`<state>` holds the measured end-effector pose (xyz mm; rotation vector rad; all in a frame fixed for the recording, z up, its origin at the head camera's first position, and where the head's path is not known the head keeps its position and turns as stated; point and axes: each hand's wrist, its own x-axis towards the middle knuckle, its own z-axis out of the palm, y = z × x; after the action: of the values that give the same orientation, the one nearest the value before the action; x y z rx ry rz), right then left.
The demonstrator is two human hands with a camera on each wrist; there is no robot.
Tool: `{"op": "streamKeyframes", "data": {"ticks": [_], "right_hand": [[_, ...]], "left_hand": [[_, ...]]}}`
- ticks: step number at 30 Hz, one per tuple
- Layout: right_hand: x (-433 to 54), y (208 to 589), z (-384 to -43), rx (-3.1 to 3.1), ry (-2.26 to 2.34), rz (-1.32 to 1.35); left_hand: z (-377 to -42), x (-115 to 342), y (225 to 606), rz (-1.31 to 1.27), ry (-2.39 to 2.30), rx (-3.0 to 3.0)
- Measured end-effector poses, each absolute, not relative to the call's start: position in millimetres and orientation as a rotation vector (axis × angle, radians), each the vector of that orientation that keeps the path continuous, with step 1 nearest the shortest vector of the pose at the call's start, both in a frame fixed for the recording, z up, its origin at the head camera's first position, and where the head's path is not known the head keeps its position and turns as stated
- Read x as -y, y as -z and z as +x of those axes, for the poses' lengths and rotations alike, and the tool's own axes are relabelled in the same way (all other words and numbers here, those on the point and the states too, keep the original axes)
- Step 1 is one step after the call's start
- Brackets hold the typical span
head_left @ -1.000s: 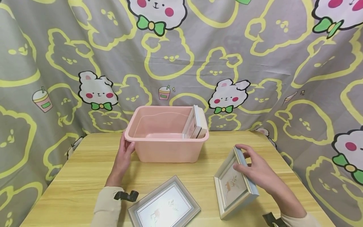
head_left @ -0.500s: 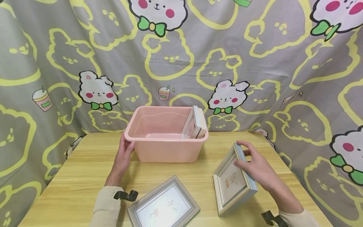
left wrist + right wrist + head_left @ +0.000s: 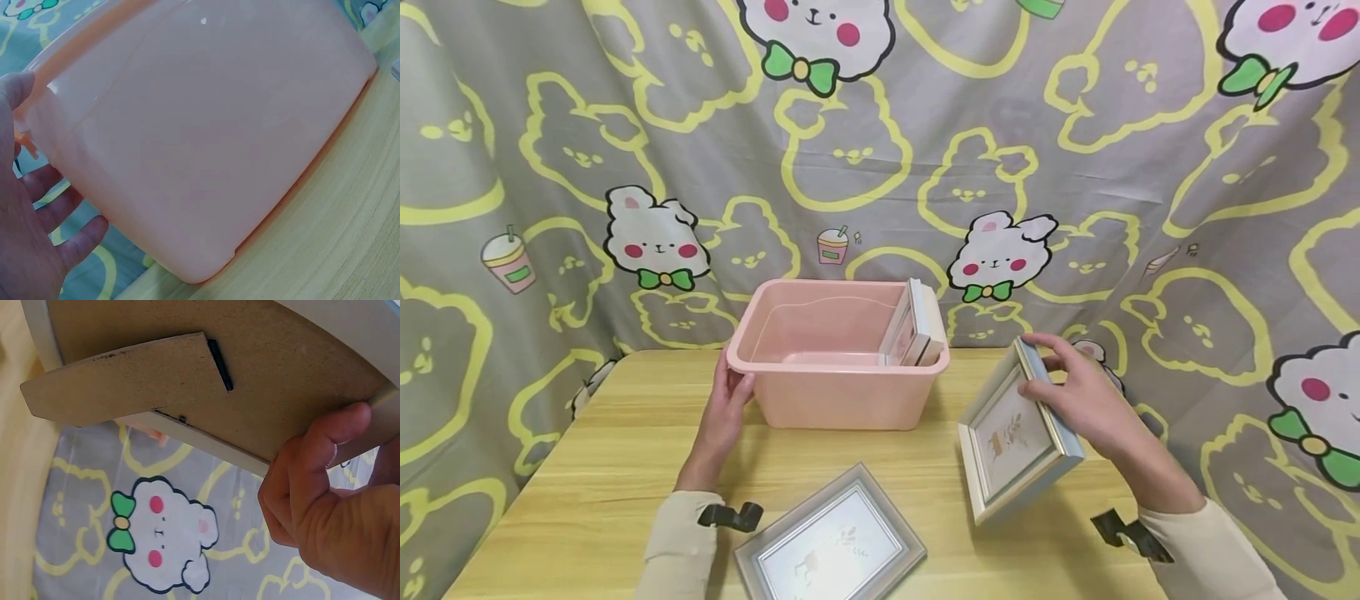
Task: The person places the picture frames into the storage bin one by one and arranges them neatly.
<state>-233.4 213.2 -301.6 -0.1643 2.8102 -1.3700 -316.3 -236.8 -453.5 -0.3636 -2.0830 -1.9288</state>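
Observation:
My right hand (image 3: 1086, 396) grips the upper edge of a pale picture frame (image 3: 1015, 433), thumb on the front and fingers behind. The frame is tilted, above the table with a shadow below it. Its brown backing (image 3: 275, 369) and a swung-out easel leg (image 3: 131, 381) show in the right wrist view. At the left end of a pink plastic bin (image 3: 838, 400), my left hand (image 3: 722, 417) holds the rim corner, thumb at the rim and other fingers along the side. Picture frames (image 3: 917, 325) stand on edge inside the bin's right end.
A grey picture frame (image 3: 831, 542) lies face up on the wooden table (image 3: 602, 467), in front of the bin. A patterned curtain (image 3: 865, 150) hangs behind the table and along both sides.
My right hand has lifted the pale picture frame up and slightly back from the table. My left hand stays at the bin's left end, and the grey frame lies where it was.

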Motion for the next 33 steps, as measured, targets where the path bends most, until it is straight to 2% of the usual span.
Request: {"op": "streamKeyframes", "data": {"ticks": [17, 33], "right_hand": [[-210.2, 258.0, -259.3, -2.803, 1.462, -0.179], [-213.7, 237.8, -278.6, -2.804, 1.518, -0.102]], "left_hand": [[-315.5, 238.2, 453.0, -0.363, 1.935, 2.065], [-313.8, 236.9, 450.4, -0.339, 1.952, 2.076]]}}
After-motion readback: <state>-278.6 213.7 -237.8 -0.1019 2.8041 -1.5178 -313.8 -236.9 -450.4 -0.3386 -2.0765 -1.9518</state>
